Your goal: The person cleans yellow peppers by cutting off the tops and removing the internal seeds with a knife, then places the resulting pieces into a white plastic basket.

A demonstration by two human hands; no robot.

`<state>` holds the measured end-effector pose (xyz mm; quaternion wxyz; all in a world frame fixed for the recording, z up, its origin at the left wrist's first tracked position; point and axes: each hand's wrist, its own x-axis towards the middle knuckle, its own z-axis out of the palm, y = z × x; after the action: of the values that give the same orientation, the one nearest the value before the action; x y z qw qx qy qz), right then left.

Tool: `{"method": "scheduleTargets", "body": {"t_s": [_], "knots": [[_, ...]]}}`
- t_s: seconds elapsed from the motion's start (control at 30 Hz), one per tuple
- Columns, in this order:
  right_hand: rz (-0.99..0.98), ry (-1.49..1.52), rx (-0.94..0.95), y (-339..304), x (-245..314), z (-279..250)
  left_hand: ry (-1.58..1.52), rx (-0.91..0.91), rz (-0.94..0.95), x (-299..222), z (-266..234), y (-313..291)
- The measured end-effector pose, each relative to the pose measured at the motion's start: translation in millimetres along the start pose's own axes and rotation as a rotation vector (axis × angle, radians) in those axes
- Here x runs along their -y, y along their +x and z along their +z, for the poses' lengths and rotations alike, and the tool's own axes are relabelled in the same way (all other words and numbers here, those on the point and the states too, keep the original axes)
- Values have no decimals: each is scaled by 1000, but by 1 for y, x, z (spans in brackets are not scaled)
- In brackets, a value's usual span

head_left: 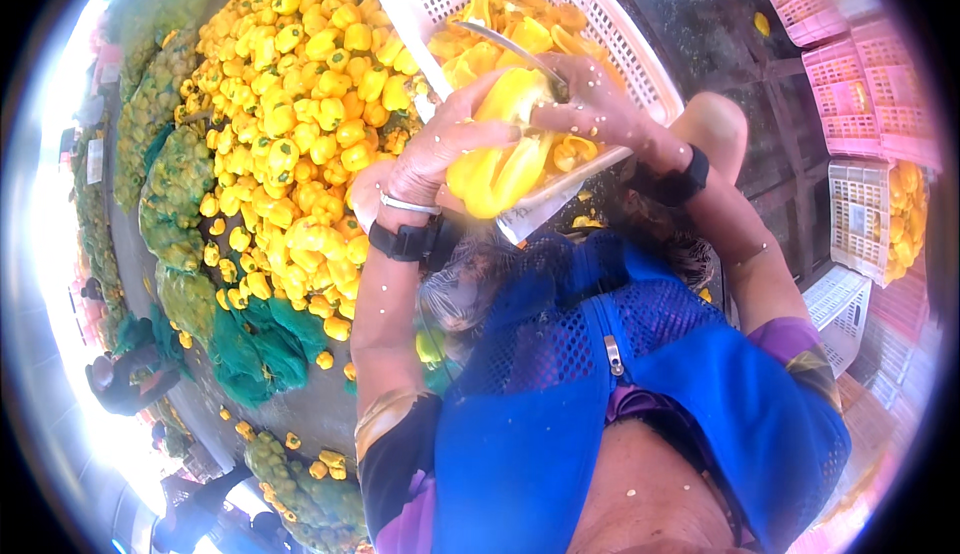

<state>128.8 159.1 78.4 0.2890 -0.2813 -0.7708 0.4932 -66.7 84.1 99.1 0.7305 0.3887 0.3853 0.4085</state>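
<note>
A yellow bell pepper, split apart with its pale inside showing, is held over the near end of a white plastic crate. My left hand grips it from the left, fingers wrapped across its side. From my right hand a curved knife sticks out, its blade pointing up and left; the handle is hidden in the palm. The fingertips of that hand press into the pepper's opened core. Pale seeds stick to both hands. Cut yellow pepper pieces fill the crate beneath.
A big heap of whole yellow peppers lies to the left. Beyond it stand filled net sacks, with a loose green net nearby. Pink crates are stacked at the right, near a white crate with peppers. Other people are at far left.
</note>
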Motion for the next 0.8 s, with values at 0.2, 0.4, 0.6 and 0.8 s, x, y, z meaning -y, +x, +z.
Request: {"method": "scheduleTargets", "body": {"t_s": [0.2, 0.4, 0.6, 0.8], "knots": [[457, 508, 156, 3, 4, -14, -5, 18, 52, 0, -10, 1], [42, 262, -199, 14, -47, 22, 191, -323, 60, 11, 10, 19], [425, 350, -333, 26, -48, -25, 392, -421, 234, 20, 14, 15], [377, 549, -173, 65, -56, -11, 629, -903, 397, 26, -35, 56]]}}
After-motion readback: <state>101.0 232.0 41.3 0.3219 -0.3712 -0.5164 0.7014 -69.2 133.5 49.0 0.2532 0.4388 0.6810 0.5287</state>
